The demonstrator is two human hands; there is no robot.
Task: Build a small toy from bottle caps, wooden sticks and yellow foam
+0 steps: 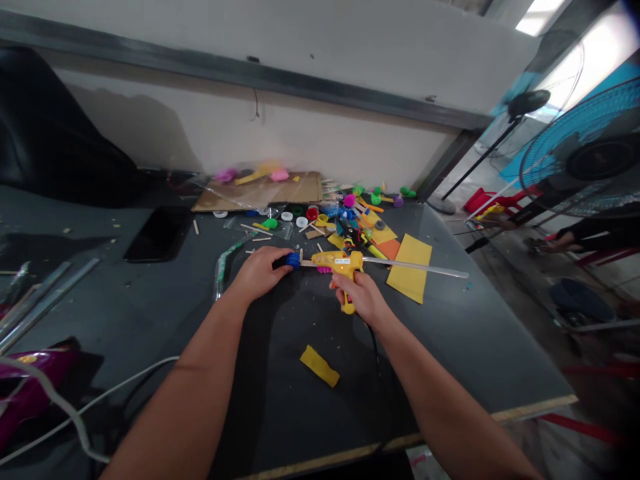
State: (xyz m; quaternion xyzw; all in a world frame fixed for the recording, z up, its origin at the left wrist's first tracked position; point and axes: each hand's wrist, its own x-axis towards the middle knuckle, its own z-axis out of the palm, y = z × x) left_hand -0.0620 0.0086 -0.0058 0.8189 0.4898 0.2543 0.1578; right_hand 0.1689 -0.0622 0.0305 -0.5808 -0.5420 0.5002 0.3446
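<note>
My right hand [363, 295] is wrapped round the handle of a yellow glue gun [344, 263], whose nozzle points left. A long clear glue stick [415, 267] sticks out of the gun's back end to the right. My left hand [263, 272] pinches a blue bottle cap [293, 261] just left of the nozzle. Between cap and nozzle shows a short pale wooden stick [307, 263]; I cannot tell whether the nozzle touches it. Something magenta [325, 270] lies under the gun's front, partly hidden.
Loose caps, sticks and balloons lie along the back by a cardboard sheet [295, 190]. Yellow paper [411, 268] is at the right, a yellow scrap [320, 366] in front. A black phone [159, 233] and white cable [125, 383] are left. A fan [595, 157] stands beyond the table.
</note>
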